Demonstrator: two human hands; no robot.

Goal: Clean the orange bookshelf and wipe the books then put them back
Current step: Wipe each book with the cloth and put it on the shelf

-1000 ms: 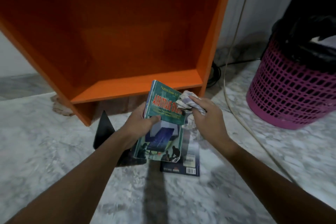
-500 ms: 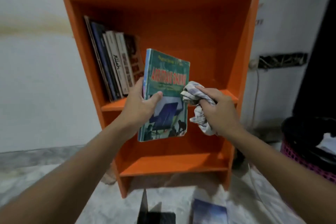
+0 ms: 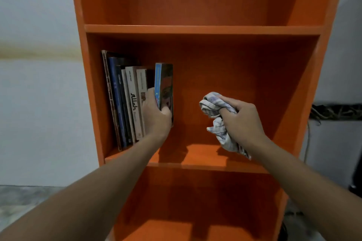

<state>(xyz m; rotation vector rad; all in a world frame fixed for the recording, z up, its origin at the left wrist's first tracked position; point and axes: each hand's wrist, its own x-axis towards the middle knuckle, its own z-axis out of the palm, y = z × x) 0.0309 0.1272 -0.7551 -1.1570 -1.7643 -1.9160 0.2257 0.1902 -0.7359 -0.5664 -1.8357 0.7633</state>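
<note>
On the middle shelf of the orange bookshelf [image 3: 195,29], your left hand [image 3: 156,117] grips a blue-spined book [image 3: 164,84] by its lower half, thumb across the cover. You hold it upright at the right end of the row of books [image 3: 127,107]. That row of several volumes leans toward the left wall of the compartment. The held book stands just beside the last volume, but your hand hides whether they touch. Its lower edge looks a little above the shelf board [image 3: 205,154], so I judge it is not yet set down.

Your right hand [image 3: 242,119] is closed round a crumpled checked cloth [image 3: 215,103]. It hangs in the air before the bare right part of the same compartment, well apart from the book.

As for progress, several books are back in place and this one is nearly home. Seating it against the row and letting go is what is left of this step. The compartments above and below show no books. Whether more books wait out of view, or whether every shelf has been wiped, you cannot tell from this view.
</note>
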